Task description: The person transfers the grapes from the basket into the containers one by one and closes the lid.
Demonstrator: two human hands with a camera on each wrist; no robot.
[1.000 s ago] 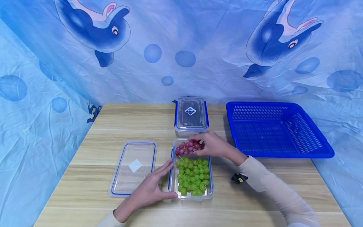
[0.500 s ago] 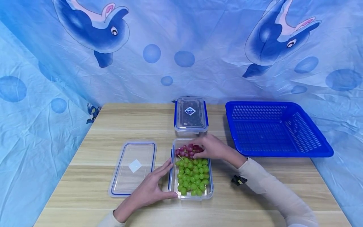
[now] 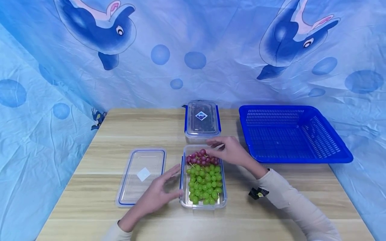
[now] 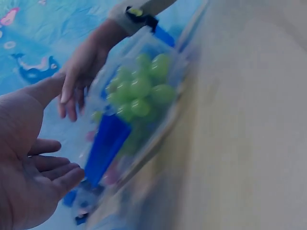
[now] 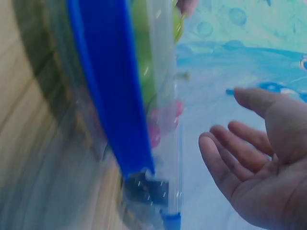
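A clear plastic food container [image 3: 224, 197] with blue side clips stands uncovered on the table. Green grapes [image 3: 205, 184] fill most of it, and a small bunch of red grapes [image 3: 202, 158] lies at its far end. My right hand [image 3: 230, 152] hovers over the far right corner, fingers apart and holding nothing; the right wrist view shows it free of the fruit. Beside the container's left wall is my left hand [image 3: 158, 192], its fingers loosely spread. In the left wrist view a small gap shows between its fingers and the blue clip [image 4: 106, 148].
A clear lid [image 3: 144, 194] with a blue seal and white label lies left of the container. Behind stands a second container [image 3: 202, 125], its lid on and dark contents inside. A blue perforated basket [image 3: 294, 160] sits at the right rear. A patterned cloth hangs behind the table.
My right hand has let go of the red grapes and lifted off them; they now lie in the container. The left hand has drawn slightly away from the container's side.
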